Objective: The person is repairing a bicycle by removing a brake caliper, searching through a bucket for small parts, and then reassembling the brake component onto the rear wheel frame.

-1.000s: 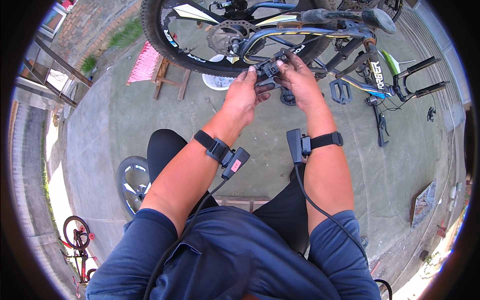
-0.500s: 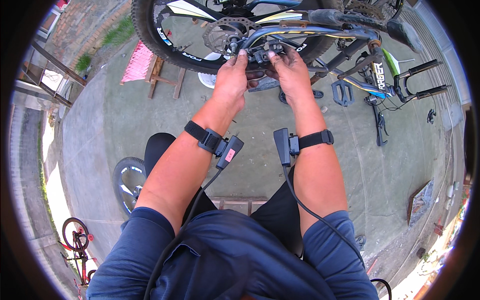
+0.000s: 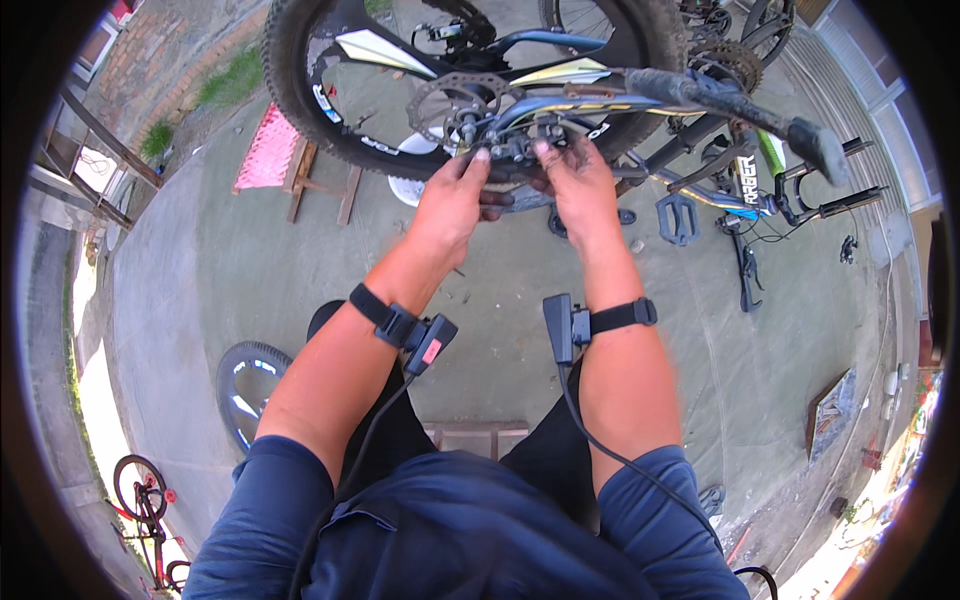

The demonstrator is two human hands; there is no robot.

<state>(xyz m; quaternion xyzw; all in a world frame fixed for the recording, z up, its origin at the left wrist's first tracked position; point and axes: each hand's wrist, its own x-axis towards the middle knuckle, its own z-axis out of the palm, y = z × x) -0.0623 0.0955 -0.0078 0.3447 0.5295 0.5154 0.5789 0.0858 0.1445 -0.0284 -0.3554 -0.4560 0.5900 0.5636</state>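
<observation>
A bicycle lies on its side or upside down ahead of me; its rear wheel (image 3: 300, 95) has a knobby tyre and dark spokes with pale panels. Beside the hub sits a drilled brake disc (image 3: 420, 105). Next to it, a small dark disc brake caliper (image 3: 519, 143) is at the frame (image 3: 590, 104). My right hand (image 3: 583, 185) is closed on the caliper, thumb on top. Just left of it, my left hand (image 3: 452, 203) is also closed, thumb against the caliper's near side and darkened fingers curled under. What it pinches is hidden.
A pink-topped wooden stool (image 3: 266, 152) and a white basin (image 3: 403, 190) stand behind the wheel. A pedal (image 3: 678, 218), fork (image 3: 840, 203) and brake lever (image 3: 748, 278) are at the right. Another wheel (image 3: 233, 385) lies by my left leg; a red bicycle (image 3: 150, 520) is lower left.
The bicycle and both hands appear lower in the picture, along with the shifted view. Both hands stay at the caliper, with their grip little changed.
</observation>
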